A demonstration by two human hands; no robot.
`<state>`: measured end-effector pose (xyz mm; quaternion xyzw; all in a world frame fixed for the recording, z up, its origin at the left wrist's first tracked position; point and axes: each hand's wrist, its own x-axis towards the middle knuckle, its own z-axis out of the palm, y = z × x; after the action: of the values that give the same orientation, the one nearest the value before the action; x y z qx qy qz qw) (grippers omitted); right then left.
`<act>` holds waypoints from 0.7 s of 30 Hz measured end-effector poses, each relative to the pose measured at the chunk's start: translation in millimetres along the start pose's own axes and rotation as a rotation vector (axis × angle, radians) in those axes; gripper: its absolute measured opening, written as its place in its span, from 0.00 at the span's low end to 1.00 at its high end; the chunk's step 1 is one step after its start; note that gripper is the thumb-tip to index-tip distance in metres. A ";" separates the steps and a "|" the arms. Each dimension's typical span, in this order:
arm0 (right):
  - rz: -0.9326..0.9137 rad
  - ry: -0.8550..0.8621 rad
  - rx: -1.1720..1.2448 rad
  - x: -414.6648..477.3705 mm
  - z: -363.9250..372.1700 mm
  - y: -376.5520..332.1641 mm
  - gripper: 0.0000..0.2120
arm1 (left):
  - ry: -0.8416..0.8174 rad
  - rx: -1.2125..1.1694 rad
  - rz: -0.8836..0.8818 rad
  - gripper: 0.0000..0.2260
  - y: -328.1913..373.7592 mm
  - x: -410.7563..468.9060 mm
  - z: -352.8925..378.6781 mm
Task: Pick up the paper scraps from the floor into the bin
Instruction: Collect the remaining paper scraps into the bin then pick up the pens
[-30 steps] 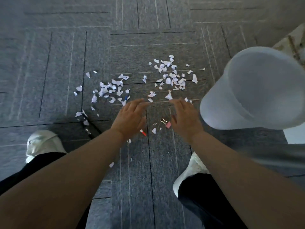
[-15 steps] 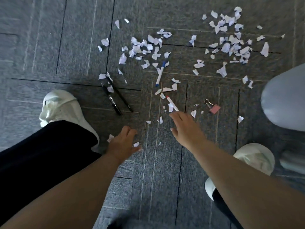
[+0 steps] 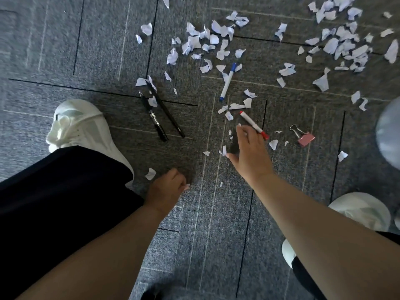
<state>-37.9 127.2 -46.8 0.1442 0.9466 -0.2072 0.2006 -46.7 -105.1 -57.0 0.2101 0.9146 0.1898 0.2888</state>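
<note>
Right hand (image 3: 251, 152) spread wide above carpet (image 3: 86, 40), by red marker (image 3: 249, 120). Left hand (image 3: 167, 189) curled low; hold on scrap: cannot tell. Scraps (image 3: 193, 43) scattered; bin (image 3: 388, 135) at right edge.

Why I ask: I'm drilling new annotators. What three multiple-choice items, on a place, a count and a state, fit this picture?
1. The pink binder clip lies where, relative to the red-capped marker? A) left of it B) touching it C) right of it, apart
2. How many black pens? A) one B) two C) four
3. The right hand is: A) open, fingers spread B) a fist C) pinching the pink binder clip
Key: C, a gap shows between them; B, two lie close together; A, its fingers are straight.
</note>
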 end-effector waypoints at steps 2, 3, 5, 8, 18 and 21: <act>-0.037 -0.003 0.021 8.4 0.0 -5.8 0.31 | 0.082 0.000 -0.062 0.06 -5.7 -1.1 -5.8; -0.071 -0.003 0.037 10.3 1.4 -9.2 0.29 | 0.127 0.047 -0.096 0.07 -9.2 -3.4 -9.8; -0.139 -0.004 0.055 8.5 6.0 -15.3 0.27 | 0.187 0.150 -0.162 0.08 -15.7 -12.4 -14.9; -0.197 -0.019 0.045 1.0 14.0 -19.7 0.26 | 0.216 0.102 -0.272 0.09 -24.5 -22.6 -12.0; -0.080 0.032 0.156 9.7 16.3 -26.2 0.29 | 0.339 -0.252 -0.457 0.22 -24.4 -5.1 -11.1; -0.081 0.046 0.151 12.0 17.4 -24.8 0.25 | 0.350 -0.343 -0.498 0.16 -27.5 -4.9 -7.7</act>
<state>-51.8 100.0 -58.3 0.1253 0.9377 -0.2826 0.1586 -55.2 -132.3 -61.9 -0.1069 0.9281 0.2977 0.1963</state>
